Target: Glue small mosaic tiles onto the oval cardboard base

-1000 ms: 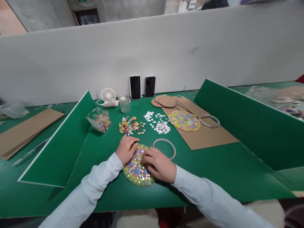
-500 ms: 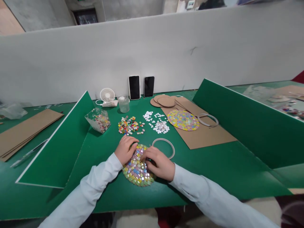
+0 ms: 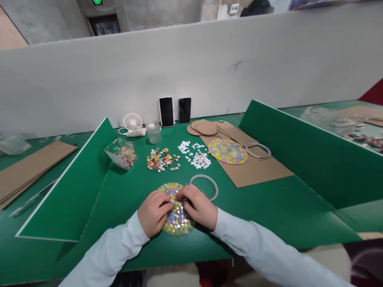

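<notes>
A round mosaic disc (image 3: 176, 229), covered with shiny yellow, pink, blue and green tiles, lies flat on the green table near its front edge. Over its left part my left hand (image 3: 154, 212) rests, thumb and fingers drawn together in a pinch on the tiles. My right hand (image 3: 199, 206) reaches across the right part, its fingertips curled down and closed close to the left ones. What either pinch holds is hidden. Just behind my right hand lies a pale ring of tape (image 3: 216, 187). Beyond the disc is a heap of mixed coloured tiles (image 3: 160, 159).
White tile pieces (image 3: 201, 160) lie behind the ring. A clear tile container (image 3: 122, 154), cup (image 3: 153, 133), fan (image 3: 133, 122) and two phones (image 3: 166, 112) stand behind. Cardboard (image 3: 245, 177) bears a second mosaic disc (image 3: 228, 151). Green panels (image 3: 299, 147) flank both sides.
My left hand has slid from the disc's upper left edge down and inward, its fingers now pinched near the middle. My right hand has stayed nearly in place. The view has shifted slightly.
</notes>
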Action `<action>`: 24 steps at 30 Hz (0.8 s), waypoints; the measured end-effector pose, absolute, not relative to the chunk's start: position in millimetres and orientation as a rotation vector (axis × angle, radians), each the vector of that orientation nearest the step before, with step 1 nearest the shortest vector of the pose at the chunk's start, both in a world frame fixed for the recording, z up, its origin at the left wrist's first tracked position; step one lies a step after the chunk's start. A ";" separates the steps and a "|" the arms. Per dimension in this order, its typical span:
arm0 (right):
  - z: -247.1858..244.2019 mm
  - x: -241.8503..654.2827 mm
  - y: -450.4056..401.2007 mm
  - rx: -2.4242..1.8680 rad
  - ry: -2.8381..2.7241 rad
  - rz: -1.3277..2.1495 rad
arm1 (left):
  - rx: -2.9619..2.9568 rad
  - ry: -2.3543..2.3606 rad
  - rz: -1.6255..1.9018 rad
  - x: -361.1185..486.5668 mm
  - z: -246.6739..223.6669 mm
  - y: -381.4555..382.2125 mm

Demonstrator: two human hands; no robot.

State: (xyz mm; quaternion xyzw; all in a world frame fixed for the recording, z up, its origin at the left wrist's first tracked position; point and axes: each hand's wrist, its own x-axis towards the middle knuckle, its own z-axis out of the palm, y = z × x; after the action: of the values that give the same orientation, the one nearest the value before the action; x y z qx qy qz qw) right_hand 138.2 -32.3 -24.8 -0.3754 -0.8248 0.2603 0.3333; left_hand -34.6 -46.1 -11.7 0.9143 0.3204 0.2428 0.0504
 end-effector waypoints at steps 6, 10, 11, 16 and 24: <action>-23.4 138.9 -32.4 -0.993 -2.121 0.725 | 2.751 1.052 0.745 -31.4 -15.7 -47.7; -23.3 138.9 -32.7 -1.000 -2.116 0.731 | 2.751 1.051 0.729 -29.8 -15.8 -47.9; -23.3 138.8 -32.8 -1.000 -2.117 0.729 | 2.744 1.060 0.722 -29.3 -15.5 -47.8; -23.4 138.4 -32.2 -1.000 -2.129 0.714 | 2.693 1.137 0.641 -25.3 -13.6 -45.9; -22.0 138.2 -32.0 -1.022 -2.156 0.722 | 2.716 1.280 0.428 -16.3 -9.9 -41.5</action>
State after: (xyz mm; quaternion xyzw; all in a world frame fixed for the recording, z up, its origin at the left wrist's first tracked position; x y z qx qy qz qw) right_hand 138.2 -32.0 -22.0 -0.3888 -0.8198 0.2743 0.3187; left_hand -16.3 -41.5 -9.9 0.8942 0.4214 0.1409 0.0545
